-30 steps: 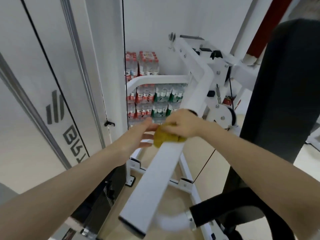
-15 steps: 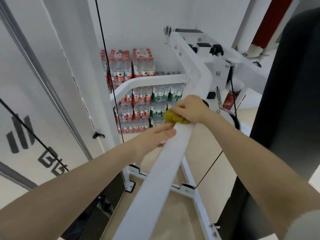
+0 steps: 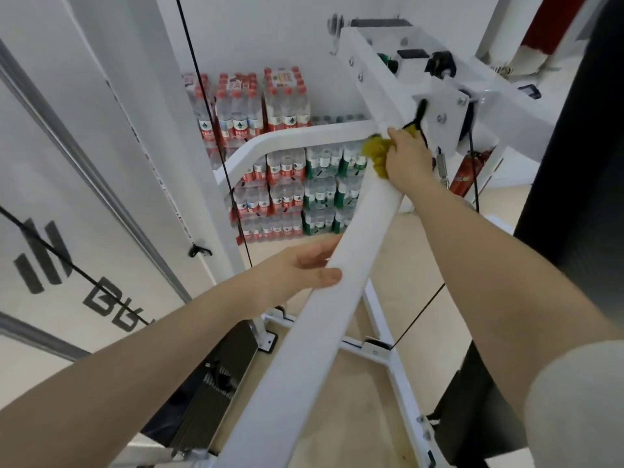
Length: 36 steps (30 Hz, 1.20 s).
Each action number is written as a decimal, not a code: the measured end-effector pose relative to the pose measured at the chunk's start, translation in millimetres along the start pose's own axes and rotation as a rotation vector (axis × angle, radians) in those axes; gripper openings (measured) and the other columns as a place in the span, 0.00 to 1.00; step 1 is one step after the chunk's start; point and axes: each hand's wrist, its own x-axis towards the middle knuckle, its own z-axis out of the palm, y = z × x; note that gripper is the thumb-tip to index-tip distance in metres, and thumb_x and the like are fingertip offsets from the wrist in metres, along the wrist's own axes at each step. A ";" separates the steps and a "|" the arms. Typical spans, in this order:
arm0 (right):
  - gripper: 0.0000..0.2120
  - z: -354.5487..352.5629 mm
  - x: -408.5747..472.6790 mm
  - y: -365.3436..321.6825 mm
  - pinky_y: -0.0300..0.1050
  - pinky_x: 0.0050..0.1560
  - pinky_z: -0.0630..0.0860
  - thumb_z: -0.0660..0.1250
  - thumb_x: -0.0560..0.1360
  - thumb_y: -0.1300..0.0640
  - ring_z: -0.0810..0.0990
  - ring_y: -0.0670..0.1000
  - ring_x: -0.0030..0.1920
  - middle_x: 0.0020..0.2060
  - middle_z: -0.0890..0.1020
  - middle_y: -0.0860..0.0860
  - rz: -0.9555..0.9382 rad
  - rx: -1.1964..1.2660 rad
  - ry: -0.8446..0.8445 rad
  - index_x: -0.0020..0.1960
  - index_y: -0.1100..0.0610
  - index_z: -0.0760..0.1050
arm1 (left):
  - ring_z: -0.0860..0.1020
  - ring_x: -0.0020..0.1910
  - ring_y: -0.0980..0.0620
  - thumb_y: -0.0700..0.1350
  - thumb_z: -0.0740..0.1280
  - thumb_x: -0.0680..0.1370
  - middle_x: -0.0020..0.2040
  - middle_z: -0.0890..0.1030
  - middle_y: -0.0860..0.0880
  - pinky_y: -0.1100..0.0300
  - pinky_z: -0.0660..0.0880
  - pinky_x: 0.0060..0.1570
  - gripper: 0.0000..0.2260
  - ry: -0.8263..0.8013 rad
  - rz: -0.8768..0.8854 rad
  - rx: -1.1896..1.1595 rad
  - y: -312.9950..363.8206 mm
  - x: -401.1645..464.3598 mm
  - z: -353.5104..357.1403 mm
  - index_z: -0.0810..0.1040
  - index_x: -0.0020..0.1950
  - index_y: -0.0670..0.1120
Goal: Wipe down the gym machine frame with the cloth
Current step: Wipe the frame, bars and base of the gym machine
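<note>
While sloping up from low in view to the pulley bracket point(image 3: 442, 116), white frame beam point(image 3: 324, 298) steadied by left hand point(image 3: 297, 268), thumb on top and fingers curled round its left edge, likely to brace it against the rubbing. Higher up, right hand point(image 3: 407, 157) clenched round bunched yellow cloth point(image 3: 374, 152), pressed where the curved side bar point(image 3: 304, 135) joins. Little room above, bracket and black cable point(image 3: 417, 121) crowding close; open beam below.

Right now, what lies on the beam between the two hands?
Only bare white beam between left hand and right hand, which holds the cloth; head view.
</note>
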 end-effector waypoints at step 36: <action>0.29 -11.1 -370.9 -154.3 0.57 0.66 0.64 0.55 0.80 0.56 0.63 0.64 0.68 0.70 0.60 0.64 0.341 0.260 -0.259 0.75 0.58 0.45 | 0.77 0.59 0.55 0.45 0.68 0.74 0.62 0.77 0.53 0.59 0.72 0.61 0.18 0.003 -0.023 -0.035 -65.7 -211.7 28.8 0.72 0.63 0.52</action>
